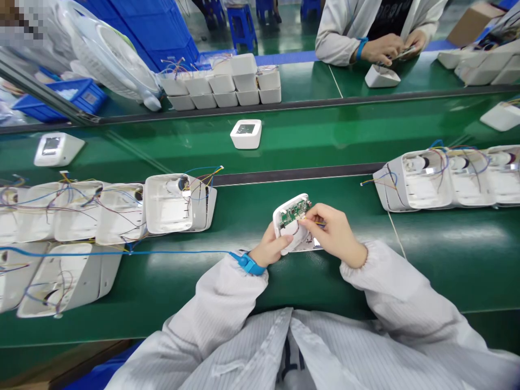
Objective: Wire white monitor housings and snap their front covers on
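In the head view, a white plastic panel [278, 219] with a green circuit board [293, 213] on it is tilted up above the green table. My left hand [270, 246] is closed round the panel's lower left side, thumb on its front. At the board's right edge, my right hand [331, 230] pinches a small connector with thin coloured wires; the fingers partly cover it. Beneath the hands lies part of another white piece [312, 244], mostly hidden. A blue strap is on my left wrist, with a blue cord running left.
White housings with loose wires stand in rows at left [168, 208] and right [426, 181]. A white device [246, 134] sits on the strip beyond the dark rail [284, 176]. Across the table, a person handles a small part above a white housing [382, 77]. A fan [108, 54] stands back left.
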Available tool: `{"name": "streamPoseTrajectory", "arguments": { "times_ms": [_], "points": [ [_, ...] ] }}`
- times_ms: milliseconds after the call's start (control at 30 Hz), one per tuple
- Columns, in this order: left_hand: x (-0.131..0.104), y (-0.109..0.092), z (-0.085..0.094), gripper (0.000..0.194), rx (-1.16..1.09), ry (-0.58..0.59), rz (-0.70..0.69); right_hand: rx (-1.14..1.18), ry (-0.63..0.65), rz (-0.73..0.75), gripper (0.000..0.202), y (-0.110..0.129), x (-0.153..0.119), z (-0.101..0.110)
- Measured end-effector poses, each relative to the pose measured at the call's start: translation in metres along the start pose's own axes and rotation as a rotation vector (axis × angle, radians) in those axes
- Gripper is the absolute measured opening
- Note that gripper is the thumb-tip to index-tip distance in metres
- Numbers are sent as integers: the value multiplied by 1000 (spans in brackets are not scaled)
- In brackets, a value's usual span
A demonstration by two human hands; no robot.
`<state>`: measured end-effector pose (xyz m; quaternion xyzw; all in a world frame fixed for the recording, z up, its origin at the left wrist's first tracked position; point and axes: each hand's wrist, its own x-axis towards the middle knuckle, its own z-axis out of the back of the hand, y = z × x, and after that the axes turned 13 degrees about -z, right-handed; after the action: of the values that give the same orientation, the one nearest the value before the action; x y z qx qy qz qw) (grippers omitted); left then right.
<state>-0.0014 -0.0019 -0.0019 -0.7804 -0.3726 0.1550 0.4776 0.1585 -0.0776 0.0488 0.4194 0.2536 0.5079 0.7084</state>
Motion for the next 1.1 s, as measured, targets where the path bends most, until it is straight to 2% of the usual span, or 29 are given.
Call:
{"name": "streamPoseTrajectory", "arguments": {
  "times_ms": [267, 400, 733, 867, 1000, 1067, 1100],
  "points": [
    [0, 2, -2, 68, 16, 67, -76, -10, -71, 17, 20, -3, -2, -5],
    [-1, 4, -2, 61, 78, 85, -103, -46, -63, 6, 21, -4, -3, -6],
    [-1, 2, -3, 59, 101, 84, -87, -116, -80, -5, 22, -2, -6, -6],
    [2, -1, -5, 64, 41, 78, -53, -162, -125, 45, 21, -2, -5, -3],
    [2, -4, -4, 63, 20, 62, 3, -186, -268, 110, 23, -9, 3, 3],
    [0, -4, -2, 62, 22, 75, 35, -153, -277, 194, 37, -13, 8, 8],
    [0, -4, 0, 61, 24, 85, 49, -140, -235, 245, 47, -15, 10, 10]
  ]
}}
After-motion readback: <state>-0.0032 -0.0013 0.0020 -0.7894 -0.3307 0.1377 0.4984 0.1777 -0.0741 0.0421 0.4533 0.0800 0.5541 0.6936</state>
